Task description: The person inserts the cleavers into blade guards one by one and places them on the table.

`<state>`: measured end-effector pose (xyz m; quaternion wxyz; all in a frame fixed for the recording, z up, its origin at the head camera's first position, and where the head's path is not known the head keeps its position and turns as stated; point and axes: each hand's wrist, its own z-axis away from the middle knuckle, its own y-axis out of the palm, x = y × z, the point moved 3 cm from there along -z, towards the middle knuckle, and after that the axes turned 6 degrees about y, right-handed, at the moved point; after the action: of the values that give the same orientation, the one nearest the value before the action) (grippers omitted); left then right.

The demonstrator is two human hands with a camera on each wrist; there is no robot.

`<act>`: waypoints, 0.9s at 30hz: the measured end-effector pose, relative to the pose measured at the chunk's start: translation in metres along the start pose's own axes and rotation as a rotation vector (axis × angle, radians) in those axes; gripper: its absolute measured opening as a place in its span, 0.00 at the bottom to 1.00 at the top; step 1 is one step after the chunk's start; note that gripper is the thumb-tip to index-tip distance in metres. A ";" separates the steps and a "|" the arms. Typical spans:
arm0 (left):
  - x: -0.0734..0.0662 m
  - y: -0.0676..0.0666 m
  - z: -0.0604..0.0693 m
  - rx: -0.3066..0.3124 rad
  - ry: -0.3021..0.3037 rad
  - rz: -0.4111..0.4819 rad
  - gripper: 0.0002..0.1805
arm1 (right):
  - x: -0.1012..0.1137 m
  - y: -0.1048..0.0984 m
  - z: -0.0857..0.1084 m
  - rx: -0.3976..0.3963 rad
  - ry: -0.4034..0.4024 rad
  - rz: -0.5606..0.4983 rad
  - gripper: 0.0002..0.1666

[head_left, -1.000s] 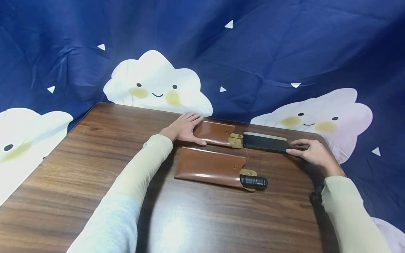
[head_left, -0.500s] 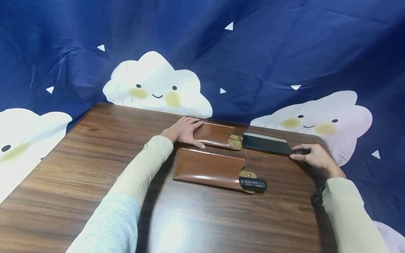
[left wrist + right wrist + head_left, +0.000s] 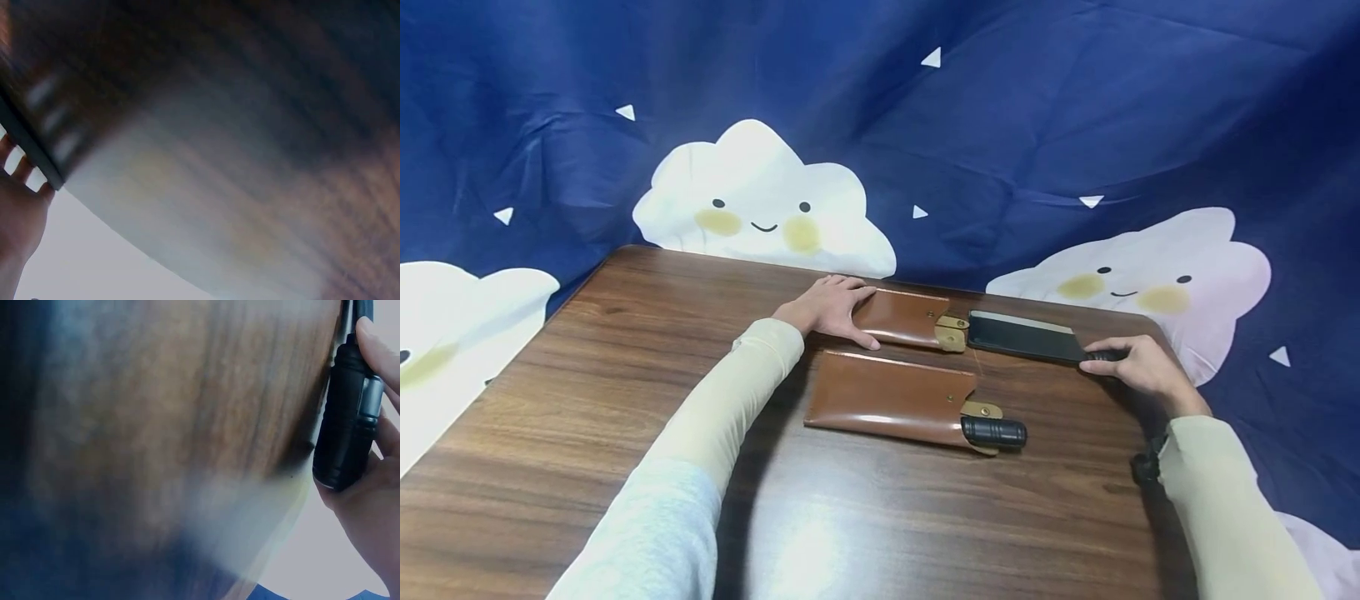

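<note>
At the back of the table, my left hand (image 3: 837,308) holds the closed end of a brown leather knife sheath (image 3: 904,317) across its width. The thumb lies at the near edge and the fingers at the far edge. In the left wrist view, fingertips (image 3: 24,169) touch a dark edge. My right hand (image 3: 1142,371) pinches the black ribbed handle (image 3: 345,419) of a cleaver (image 3: 1022,337). Its dark blade, with a pale cutting edge on the far side, points left, close to the sheath's tan snap straps (image 3: 951,333).
Nearer the person lies a second brown leather sheath (image 3: 887,400), with a black handle (image 3: 994,432) sticking out of its right end beside a tan strap. The wooden table (image 3: 970,517) has rounded corners. A blue cloth (image 3: 1000,100) with printed clouds hangs behind it.
My left fingers have drawn in toward the sheath's far edge, and the thumb has slid slightly nearer. My right fingers have shifted along the cleaver's handle, so more handle shows. The view has drifted slightly.
</note>
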<state>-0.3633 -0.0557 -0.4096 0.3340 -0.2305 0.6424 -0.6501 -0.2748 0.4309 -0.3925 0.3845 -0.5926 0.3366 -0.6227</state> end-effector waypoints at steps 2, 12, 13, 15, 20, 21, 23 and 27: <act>0.001 0.000 0.001 0.000 -0.008 -0.004 0.64 | 0.002 0.001 0.001 -0.008 -0.008 -0.008 0.33; 0.006 -0.007 0.011 -0.109 0.023 -0.001 0.63 | 0.018 -0.005 0.014 -0.189 -0.088 -0.058 0.24; 0.007 -0.008 0.012 -0.122 0.027 -0.004 0.63 | 0.020 -0.006 0.016 -0.203 -0.097 -0.067 0.23; 0.007 -0.009 0.014 -0.143 0.036 -0.008 0.62 | 0.022 -0.006 0.019 -0.227 -0.115 -0.084 0.22; 0.006 -0.013 0.020 -0.193 0.062 -0.012 0.62 | 0.028 -0.007 0.026 -0.283 -0.164 -0.074 0.20; 0.006 -0.013 0.021 -0.202 0.066 -0.010 0.62 | 0.029 -0.007 0.028 -0.298 -0.172 -0.067 0.19; 0.006 -0.014 0.023 -0.214 0.067 -0.013 0.62 | 0.032 -0.007 0.030 -0.324 -0.188 -0.073 0.18; 0.006 -0.014 0.026 -0.232 0.060 -0.016 0.62 | 0.040 -0.006 0.034 -0.360 -0.220 -0.092 0.17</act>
<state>-0.3501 -0.0787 -0.3948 0.2804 -0.2533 0.7210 -0.5808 -0.2417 0.4001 -0.3662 0.2782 -0.7306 0.3710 -0.5011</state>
